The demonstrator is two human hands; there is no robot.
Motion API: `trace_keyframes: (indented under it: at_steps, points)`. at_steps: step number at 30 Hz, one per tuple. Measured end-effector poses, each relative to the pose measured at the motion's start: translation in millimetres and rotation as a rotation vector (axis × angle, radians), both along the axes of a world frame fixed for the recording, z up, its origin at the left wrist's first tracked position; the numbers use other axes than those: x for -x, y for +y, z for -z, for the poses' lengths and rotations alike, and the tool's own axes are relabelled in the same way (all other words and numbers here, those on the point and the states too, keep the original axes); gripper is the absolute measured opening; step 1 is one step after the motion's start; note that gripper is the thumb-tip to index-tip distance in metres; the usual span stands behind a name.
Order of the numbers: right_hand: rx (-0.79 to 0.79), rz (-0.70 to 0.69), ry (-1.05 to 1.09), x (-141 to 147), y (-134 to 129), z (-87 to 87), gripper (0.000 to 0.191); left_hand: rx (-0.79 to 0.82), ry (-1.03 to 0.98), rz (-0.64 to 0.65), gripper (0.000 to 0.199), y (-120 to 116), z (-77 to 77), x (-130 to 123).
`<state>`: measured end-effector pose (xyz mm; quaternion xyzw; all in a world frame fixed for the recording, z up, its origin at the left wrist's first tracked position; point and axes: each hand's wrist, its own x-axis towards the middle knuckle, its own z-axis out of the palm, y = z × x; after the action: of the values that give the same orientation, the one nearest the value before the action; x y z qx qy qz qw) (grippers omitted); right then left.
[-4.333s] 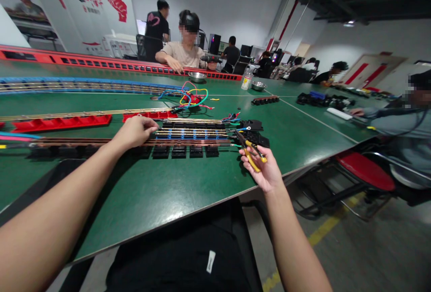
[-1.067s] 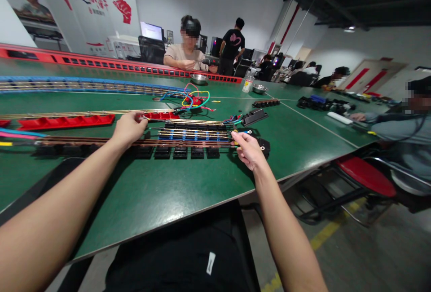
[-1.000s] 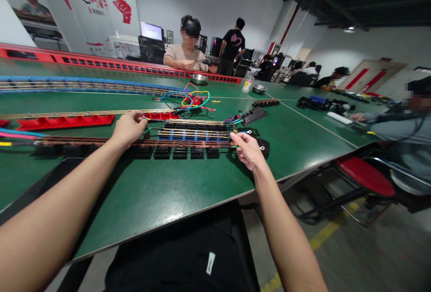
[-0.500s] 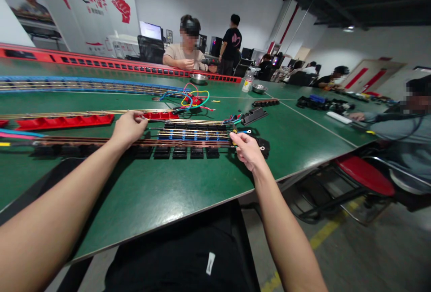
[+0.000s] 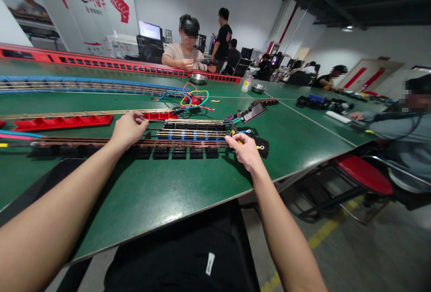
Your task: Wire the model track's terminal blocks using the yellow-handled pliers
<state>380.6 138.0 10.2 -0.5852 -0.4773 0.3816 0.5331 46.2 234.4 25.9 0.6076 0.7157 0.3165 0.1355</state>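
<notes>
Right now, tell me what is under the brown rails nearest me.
Black blocks show beneath the brown rails, jutting out on the near side. The rails partly cover them, and the left wrist hides one stretch; what lies there cannot be seen.

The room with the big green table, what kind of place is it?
Probably a workshop where people put things together. The green table holds long metal strips, and across it there's what looks like a power drill.
</notes>
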Motion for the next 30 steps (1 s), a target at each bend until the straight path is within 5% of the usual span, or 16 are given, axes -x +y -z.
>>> trace_keyframes:
  at_steps: [30]
  points:
    - [-0.178, 0.013, -0.434, -5, 6, 13.3, 0.046, -0.039, 0.018, -0.039, 0.022, 0, 2.7, -1]
